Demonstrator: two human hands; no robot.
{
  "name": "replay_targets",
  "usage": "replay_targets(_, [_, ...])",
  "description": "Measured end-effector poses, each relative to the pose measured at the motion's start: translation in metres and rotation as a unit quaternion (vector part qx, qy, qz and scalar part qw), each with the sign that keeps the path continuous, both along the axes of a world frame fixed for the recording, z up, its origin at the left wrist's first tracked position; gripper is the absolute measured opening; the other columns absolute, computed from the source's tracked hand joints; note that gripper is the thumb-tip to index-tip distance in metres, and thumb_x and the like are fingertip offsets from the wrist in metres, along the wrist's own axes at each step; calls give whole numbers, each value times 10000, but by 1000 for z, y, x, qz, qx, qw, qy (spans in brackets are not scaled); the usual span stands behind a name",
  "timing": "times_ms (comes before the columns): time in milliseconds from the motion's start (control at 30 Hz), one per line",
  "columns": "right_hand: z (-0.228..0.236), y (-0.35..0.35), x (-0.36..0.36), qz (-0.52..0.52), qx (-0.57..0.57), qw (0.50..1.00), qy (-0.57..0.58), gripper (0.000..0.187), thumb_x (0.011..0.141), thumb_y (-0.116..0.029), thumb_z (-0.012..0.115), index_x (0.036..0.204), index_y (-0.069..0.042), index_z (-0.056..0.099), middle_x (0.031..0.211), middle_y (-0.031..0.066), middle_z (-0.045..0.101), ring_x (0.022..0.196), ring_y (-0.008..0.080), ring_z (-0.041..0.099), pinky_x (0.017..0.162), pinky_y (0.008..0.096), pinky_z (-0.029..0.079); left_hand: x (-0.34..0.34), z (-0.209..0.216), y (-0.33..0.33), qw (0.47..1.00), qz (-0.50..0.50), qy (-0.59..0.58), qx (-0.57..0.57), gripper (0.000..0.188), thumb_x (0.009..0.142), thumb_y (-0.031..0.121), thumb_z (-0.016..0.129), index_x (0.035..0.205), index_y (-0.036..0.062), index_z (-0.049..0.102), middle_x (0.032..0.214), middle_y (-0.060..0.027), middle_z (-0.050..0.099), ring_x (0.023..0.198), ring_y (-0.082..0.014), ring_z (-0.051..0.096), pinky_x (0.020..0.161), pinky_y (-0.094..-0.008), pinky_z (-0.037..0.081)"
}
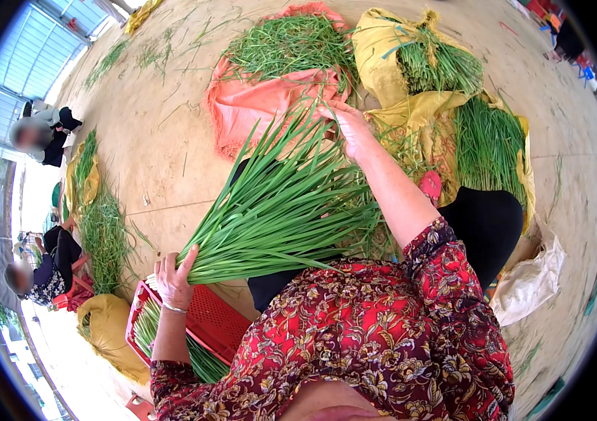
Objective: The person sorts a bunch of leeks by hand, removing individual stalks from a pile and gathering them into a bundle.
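Note:
A large bunch of green chives [277,203] fans out across my lap, its leaves spreading up and to the right. My left hand [174,277] is wrapped round the pale stem ends at the lower left. At the far tips of the leaves, my right hand [346,126] is closed, thumb and fingers pinching thin leaf ends. Directly below my left hand stands a red plastic crate [218,312] with more chives [147,326] laid inside, pale ends to the left.
Ahead, a pink sack [253,105] bears loose green leaves [291,45]. Yellow sacks [382,67] with chives [491,151] lie at the right, near a white sack [533,281]. Loose leaves [104,238] and a full yellow sack [109,337] are leftward. Two people [63,256] sit farther left.

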State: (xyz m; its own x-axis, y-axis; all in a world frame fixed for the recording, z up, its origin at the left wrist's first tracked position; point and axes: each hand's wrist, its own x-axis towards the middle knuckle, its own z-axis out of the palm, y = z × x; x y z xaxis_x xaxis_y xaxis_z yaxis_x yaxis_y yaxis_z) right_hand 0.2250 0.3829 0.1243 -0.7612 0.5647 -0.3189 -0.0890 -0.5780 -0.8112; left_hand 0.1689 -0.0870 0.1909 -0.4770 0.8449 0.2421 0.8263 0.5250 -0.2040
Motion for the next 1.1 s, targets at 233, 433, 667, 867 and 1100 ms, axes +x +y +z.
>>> replay_targets(233, [11, 0, 3, 32, -9, 999, -3, 180, 818, -218, 747, 963, -134, 680, 816, -38, 643, 742, 91, 574, 557, 271, 451, -1, -3, -3, 1000, 2, 4, -1, 607, 731, 150, 665, 1305, 310, 554, 897, -64, 541, 768, -249, 550, 710, -391, 435])
replay_targets(433, [6, -4, 5, 23, -6, 1000, 12, 201, 837, -257, 726, 997, -142, 690, 871, -32, 652, 769, 115, 600, 667, 312, 475, 0, -4, -1, 1000, 2, 7, 8, 607, 733, 150, 663, 1307, 312, 553, 897, -64, 543, 768, -249, 551, 711, -392, 434])
replay_targets(667, [13, -7, 3, 39, -31, 998, 33, 212, 850, -235, 722, 1038, -142, 693, 902, -43, 666, 786, 111, 610, 703, 306, 487, 1, -6, -2, 1000, 6, -3, 7, 616, 733, 134, 659, 1315, 305, 546, 898, -66, 543, 769, -249, 549, 714, -392, 430])
replay_targets(867, [8, -7, -2, 33, -31, 999, 30, 234, 852, -200, 722, 1071, -123, 687, 824, -49, 655, 717, 94, 611, 658, 258, 508, 1, -6, -2, 1000, 8, -6, 2, 623, 729, 105, 651, 1311, 303, 547, 897, -67, 543, 772, -248, 548, 712, -392, 428])
replay_targets(1100, [1, -16, -5, -42, -91, 994, 46, 168, 824, -186, 754, 946, -109, 667, 760, -30, 618, 696, 92, 589, 573, 266, 487, 2, -9, -5, 1000, 10, -4, 1, 629, 725, 103, 656, 1310, 307, 547, 897, -64, 544, 780, -246, 550, 718, -390, 429])
